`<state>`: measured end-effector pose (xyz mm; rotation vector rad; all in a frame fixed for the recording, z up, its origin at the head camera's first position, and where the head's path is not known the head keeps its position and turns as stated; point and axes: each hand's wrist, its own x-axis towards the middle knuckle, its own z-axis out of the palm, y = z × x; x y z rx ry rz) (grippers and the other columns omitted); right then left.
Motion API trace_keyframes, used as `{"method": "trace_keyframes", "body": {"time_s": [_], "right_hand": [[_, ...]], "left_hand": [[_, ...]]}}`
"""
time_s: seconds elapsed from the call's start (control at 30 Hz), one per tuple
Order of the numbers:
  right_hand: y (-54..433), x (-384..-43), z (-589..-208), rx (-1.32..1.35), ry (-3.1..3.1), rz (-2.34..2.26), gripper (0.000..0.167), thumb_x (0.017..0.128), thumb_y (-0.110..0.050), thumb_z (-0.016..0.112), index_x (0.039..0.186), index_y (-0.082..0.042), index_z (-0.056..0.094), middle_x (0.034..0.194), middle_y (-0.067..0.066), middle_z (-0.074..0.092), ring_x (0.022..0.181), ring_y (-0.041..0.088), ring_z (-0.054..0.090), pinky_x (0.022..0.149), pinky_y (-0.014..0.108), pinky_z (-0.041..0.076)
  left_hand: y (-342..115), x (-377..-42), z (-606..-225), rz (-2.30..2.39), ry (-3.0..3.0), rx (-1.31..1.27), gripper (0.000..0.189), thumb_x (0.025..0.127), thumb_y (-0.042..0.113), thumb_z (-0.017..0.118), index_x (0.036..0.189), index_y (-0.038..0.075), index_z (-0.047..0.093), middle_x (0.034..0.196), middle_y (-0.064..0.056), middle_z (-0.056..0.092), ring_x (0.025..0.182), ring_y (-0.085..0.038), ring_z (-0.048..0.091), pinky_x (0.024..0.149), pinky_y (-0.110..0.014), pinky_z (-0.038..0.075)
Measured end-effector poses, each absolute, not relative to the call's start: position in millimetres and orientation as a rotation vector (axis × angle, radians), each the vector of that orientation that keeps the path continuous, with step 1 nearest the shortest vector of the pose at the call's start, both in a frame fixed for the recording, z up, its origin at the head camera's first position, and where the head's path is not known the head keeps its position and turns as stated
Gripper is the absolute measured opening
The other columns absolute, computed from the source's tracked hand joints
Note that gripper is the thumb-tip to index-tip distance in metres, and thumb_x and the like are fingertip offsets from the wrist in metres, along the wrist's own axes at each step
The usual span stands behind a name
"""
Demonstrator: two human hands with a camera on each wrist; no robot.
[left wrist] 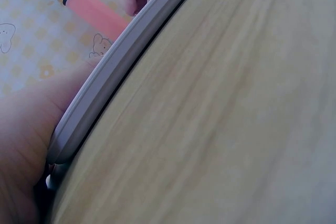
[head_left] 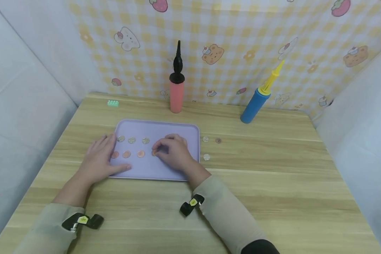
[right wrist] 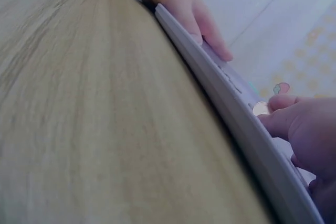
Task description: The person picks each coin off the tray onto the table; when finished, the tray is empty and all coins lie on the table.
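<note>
A lilac tray (head_left: 160, 173) lies on the table with two rows of coins. The far row holds three silver coins (head_left: 131, 140); the near row has three copper coins (head_left: 126, 154) to the left of my right hand. With thumb and forefinger, my right hand (head_left: 176, 153) pinches another coin (right wrist: 260, 109) at the right end of the near row. My left hand (head_left: 98, 160) rests across the tray's left edge, fingers extended and thumb spread over the near left corner. Part of the leftmost copper coin is hidden by it.
Right of the tray lie two silver coins (head_left: 206, 157) and one small copper coin (head_left: 218, 140). Behind it stands a pink hand pump (head_left: 176, 97) with a black nozzle; a blue pump (head_left: 255, 106) leans farther right. A green toy brick (head_left: 113, 103) sits at the back left.
</note>
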<state>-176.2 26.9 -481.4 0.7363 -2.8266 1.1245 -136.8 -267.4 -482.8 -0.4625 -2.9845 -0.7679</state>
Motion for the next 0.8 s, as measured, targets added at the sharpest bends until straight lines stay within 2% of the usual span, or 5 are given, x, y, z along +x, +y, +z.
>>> {"method": "trace_keyframes", "body": {"time_s": [0.1, 0.3, 0.4, 0.6, 0.8], "right_hand": [[25.1, -174.6, -483.9, 0.754, -2.792, 1.113, 0.008, 0.094, -0.023, 0.085, 0.098, -0.029, 0.081, 0.106, -0.016, 0.078, 0.122, 0.015, 0.055, 0.117, 0.048, 0.03], [24.7, -175.8, -484.7, 0.763, -2.752, 1.107, 0.012, 0.098, -0.026, 0.081, 0.108, -0.031, 0.086, 0.106, -0.015, 0.079, 0.113, 0.01, 0.057, 0.11, 0.042, 0.036], [26.6, -177.5, -484.7, 0.728, -2.712, 1.218, 0.016, 0.095, -0.024, 0.083, 0.111, -0.027, 0.086, 0.109, -0.012, 0.079, 0.111, 0.01, 0.059, 0.107, 0.039, 0.039], [30.6, -180.2, -483.8, 0.685, -2.594, 1.446, 0.034, 0.083, -0.017, 0.093, 0.116, -0.017, 0.085, 0.112, -0.003, 0.08, 0.108, 0.014, 0.061, 0.097, 0.03, 0.047], [30.6, -180.6, -483.0, 0.669, -2.626, 1.432, 0.034, 0.085, -0.015, 0.092, 0.119, -0.016, 0.084, 0.112, -0.004, 0.081, 0.106, 0.013, 0.065, 0.098, 0.027, 0.048]], "left_hand": [[-267.5, -136.1, -481.5, -0.764, -2.993, -0.456, 0.133, 0.08, 0.061, 0.087, 0.168, -0.005, 0.013, 0.168, -0.034, 0.026, 0.155, -0.058, 0.017, 0.123, -0.075, 0.004], [-268.2, -136.0, -480.5, -0.758, -2.987, -0.461, 0.132, 0.08, 0.06, 0.087, 0.168, -0.005, 0.013, 0.168, -0.034, 0.027, 0.155, -0.059, 0.018, 0.123, -0.075, 0.005], [-268.0, -136.0, -480.4, -0.763, -2.984, -0.461, 0.132, 0.08, 0.06, 0.087, 0.168, -0.005, 0.013, 0.168, -0.034, 0.026, 0.155, -0.059, 0.018, 0.123, -0.075, 0.005], [-267.8, -135.8, -480.8, -0.769, -2.988, -0.462, 0.132, 0.081, 0.061, 0.087, 0.168, -0.005, 0.013, 0.169, -0.034, 0.025, 0.155, -0.059, 0.016, 0.123, -0.075, 0.004], [-267.8, -135.4, -481.0, -0.771, -2.995, -0.464, 0.131, 0.082, 0.061, 0.085, 0.168, -0.006, 0.013, 0.169, -0.033, 0.023, 0.156, -0.058, 0.015, 0.123, -0.075, 0.003]]}}
